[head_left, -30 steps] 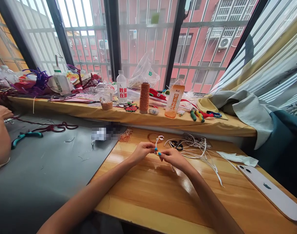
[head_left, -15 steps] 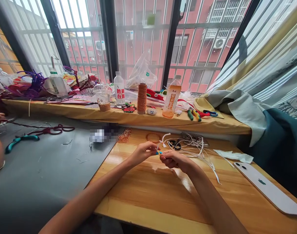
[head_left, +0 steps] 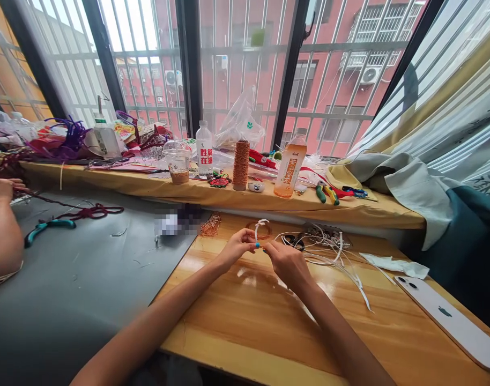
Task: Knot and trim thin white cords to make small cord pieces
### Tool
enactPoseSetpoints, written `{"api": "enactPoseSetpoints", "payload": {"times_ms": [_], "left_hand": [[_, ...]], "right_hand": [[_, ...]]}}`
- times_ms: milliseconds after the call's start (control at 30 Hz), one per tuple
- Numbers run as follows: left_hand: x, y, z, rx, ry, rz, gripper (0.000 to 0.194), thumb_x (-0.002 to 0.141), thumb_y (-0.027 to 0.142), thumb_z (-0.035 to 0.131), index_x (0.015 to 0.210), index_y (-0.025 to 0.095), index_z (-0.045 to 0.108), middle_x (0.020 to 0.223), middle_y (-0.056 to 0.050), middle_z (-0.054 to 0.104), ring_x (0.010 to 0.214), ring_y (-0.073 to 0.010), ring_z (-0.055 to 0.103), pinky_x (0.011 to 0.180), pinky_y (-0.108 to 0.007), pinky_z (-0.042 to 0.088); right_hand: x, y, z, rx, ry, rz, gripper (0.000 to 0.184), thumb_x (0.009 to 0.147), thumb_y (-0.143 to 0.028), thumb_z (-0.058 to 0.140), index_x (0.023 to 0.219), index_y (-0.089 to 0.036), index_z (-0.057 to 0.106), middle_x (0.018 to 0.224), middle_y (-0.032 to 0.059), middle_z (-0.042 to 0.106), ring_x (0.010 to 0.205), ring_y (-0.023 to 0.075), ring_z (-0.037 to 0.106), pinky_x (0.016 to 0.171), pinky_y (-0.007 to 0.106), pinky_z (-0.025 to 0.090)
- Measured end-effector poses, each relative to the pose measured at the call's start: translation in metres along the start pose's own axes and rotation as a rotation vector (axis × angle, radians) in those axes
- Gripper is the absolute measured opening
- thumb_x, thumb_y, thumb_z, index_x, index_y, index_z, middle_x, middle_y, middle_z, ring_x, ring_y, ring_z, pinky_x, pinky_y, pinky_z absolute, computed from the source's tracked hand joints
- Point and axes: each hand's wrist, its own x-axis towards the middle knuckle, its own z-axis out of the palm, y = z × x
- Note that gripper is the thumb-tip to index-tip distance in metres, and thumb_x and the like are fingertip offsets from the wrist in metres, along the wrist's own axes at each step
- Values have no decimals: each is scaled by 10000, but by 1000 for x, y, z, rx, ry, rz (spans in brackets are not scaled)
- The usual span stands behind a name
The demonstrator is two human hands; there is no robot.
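Observation:
My left hand (head_left: 239, 250) is closed in a pinch on a thin white strip (head_left: 257, 232). The strip rises from the fingertips and bends over into a curl at its top. Against those fingertips, my right hand (head_left: 288, 264) is also closed, its thumb and fingers pressed together low on the strip. What sits between the right fingers is too small and covered to make out. Just behind the hands lies a coil of copper wire (head_left: 271, 230). To the right, black-handled scissors (head_left: 296, 242) rest among loose white strips (head_left: 359, 289).
At the left, another person's hand (head_left: 4, 190) holds dark red cord (head_left: 96, 210) over a grey mat (head_left: 108, 300), near teal pliers (head_left: 47, 228). A phone (head_left: 446, 316) and tissue (head_left: 393, 264) lie right. Bottles, a cup (head_left: 179, 166) and a copper-coloured spool (head_left: 240, 165) line the sill.
My right hand has rolled over from a more curled grip, its knuckles now turned upward. The white strip's curl stands further left, more upright. The view has shifted slightly.

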Motion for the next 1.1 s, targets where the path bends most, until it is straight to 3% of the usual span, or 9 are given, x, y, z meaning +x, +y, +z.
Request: {"api": "enactPoseSetpoints", "payload": {"times_ms": [133, 200, 367, 467, 567, 767, 933, 1100], "left_hand": [[0, 2, 0, 6, 28, 67, 582, 614, 231, 636, 1132, 165, 379, 723, 13, 520, 619, -91, 481, 604, -243, 409], [1, 5, -3, 112, 40, 136, 601, 655, 236, 605, 1193, 188, 341, 754, 9, 512, 618, -87, 471, 597, -232, 396], [3, 8, -11, 572, 134, 339, 305, 725, 254, 550, 1025, 203, 564, 721, 7, 464, 605, -83, 424, 592, -216, 351], [1, 8, -11, 665, 156, 350, 195, 749, 270, 519, 882, 180, 630, 716, -6, 488, 613, -90, 441, 596, -220, 344], [2, 8, -10, 583, 169, 291, 161, 726, 274, 538, 758, 154, 640, 712, -17, 547, 646, -106, 477, 608, -222, 347], [4, 8, -9, 194, 231, 63, 115, 602, 255, 624, 628, 144, 641, 655, -5, 584, 640, -111, 479, 617, -228, 346], [3, 7, -8, 95, 271, 20, 120, 550, 263, 655, 596, 152, 660, 617, 0, 570, 627, -110, 456, 588, -231, 324], [4, 7, -8, 61, 286, 25, 109, 525, 255, 664, 555, 151, 654, 600, 1, 540, 622, -104, 440, 570, -226, 306]], "right_hand": [[-1, 0, 0, -81, 17, -61, 200, 788, -70, 394, 804, -181, 559, 689, 1, 589, 594, 103, 499, 518, 231, 228], [0, -2, -4, -85, 2, -76, 202, 777, -60, 400, 796, -187, 556, 686, -10, 588, 585, 99, 492, 507, 234, 215], [2, -10, -13, -90, -75, -148, 228, 733, -11, 392, 742, -182, 542, 659, -7, 579, 587, 101, 484, 515, 238, 208], [3, -11, -15, -79, -132, -201, 217, 718, 0, 396, 699, -174, 525, 642, -5, 575, 572, 102, 478, 521, 238, 215], [4, -12, -14, -59, -170, -212, 204, 723, -5, 403, 690, -172, 516, 650, -3, 575, 580, 105, 485, 523, 237, 225], [2, -12, -11, 44, -252, -159, 171, 791, -74, 395, 773, -169, 536, 687, 10, 585, 625, 116, 516, 528, 220, 262], [2, -16, -4, 73, -299, -150, 198, 796, -78, 382, 878, -170, 538, 771, 37, 600, 639, 127, 536, 513, 218, 282], [3, -20, -1, 84, -314, -89, 169, 773, -88, 415, 864, -155, 540, 790, 56, 620, 675, 144, 561, 522, 219, 298]]}}
